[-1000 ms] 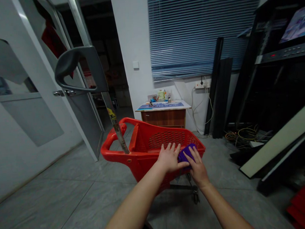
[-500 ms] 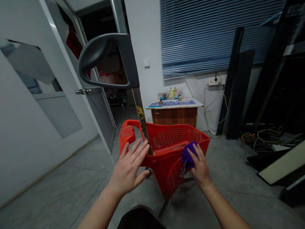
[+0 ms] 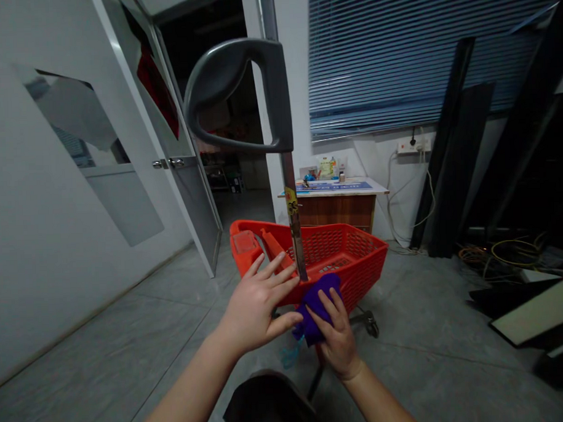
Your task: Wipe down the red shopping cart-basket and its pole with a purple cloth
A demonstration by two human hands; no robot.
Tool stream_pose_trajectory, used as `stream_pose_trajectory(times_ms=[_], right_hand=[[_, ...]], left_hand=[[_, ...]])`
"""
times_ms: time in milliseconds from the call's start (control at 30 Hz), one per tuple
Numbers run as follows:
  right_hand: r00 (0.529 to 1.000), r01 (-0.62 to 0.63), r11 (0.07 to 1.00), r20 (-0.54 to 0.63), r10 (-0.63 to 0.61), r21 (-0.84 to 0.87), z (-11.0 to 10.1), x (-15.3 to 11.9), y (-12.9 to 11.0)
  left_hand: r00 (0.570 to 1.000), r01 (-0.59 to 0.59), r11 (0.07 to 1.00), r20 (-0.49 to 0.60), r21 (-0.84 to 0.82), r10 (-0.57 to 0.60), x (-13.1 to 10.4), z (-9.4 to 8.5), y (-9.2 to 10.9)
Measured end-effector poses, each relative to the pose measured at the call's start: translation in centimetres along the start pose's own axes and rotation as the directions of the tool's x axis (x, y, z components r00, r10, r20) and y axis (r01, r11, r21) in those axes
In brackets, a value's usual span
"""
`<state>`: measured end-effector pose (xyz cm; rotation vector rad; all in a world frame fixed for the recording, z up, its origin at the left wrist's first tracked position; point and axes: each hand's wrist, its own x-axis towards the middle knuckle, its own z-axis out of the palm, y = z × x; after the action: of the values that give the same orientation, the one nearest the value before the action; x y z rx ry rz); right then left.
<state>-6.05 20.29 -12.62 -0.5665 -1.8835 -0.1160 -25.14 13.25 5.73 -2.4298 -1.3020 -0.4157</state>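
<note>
A red plastic shopping basket trolley (image 3: 364, 273) with latticed sides stands before me. My right hand (image 3: 339, 341) presses a purple cloth (image 3: 315, 299) against its near end, fingers curved over the fabric. Light-blue strings (image 3: 291, 355) dangle below the cloth. Fingers spread, my left hand (image 3: 254, 304) lies at the near rim, beside the foot of a metal pole (image 3: 290, 174); whether the palm touches the plastic I cannot tell. Above both hands, the pole carries a dark grey loop handle (image 3: 282, 100).
Behind the trolley stands a low wooden cabinet (image 3: 337, 209) with small items on top. An open door (image 3: 196, 208) is at the left. Dark panels (image 3: 460, 174) lean against the right wall, near loose cables (image 3: 514, 252) on the floor. A caster (image 3: 371, 325) shows under the trolley.
My right hand has moved left with the purple cloth, from the trolley's side to its near end. The handle and pole appear further right. My left hand stays spread at the rim.
</note>
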Motion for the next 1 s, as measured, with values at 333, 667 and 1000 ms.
stream_pose_trajectory(times_ms=[333, 667, 1000], right_hand=[[0.997, -0.07, 0.997, -0.007, 0.071, 0.024, -1.4, -0.2, 0.2], [0.999, -0.05, 0.999, 0.003, 0.05, -0.002, -0.1, -1.3, 2.0], [0.988, -0.132, 0.988, -0.068, 0.137, 0.077, -0.6, 1.3, 1.9]], left_hand=[[0.997, -0.067, 0.994, 0.018, -0.088, 0.069, 1.6, 0.3, 1.1], [0.994, -0.095, 0.964, -0.08, -0.25, 0.077, 2.2, 0.7, 2.3], [0.988, -0.136, 0.95, -0.105, -0.28, 0.11, 2.9, 0.7, 3.0]])
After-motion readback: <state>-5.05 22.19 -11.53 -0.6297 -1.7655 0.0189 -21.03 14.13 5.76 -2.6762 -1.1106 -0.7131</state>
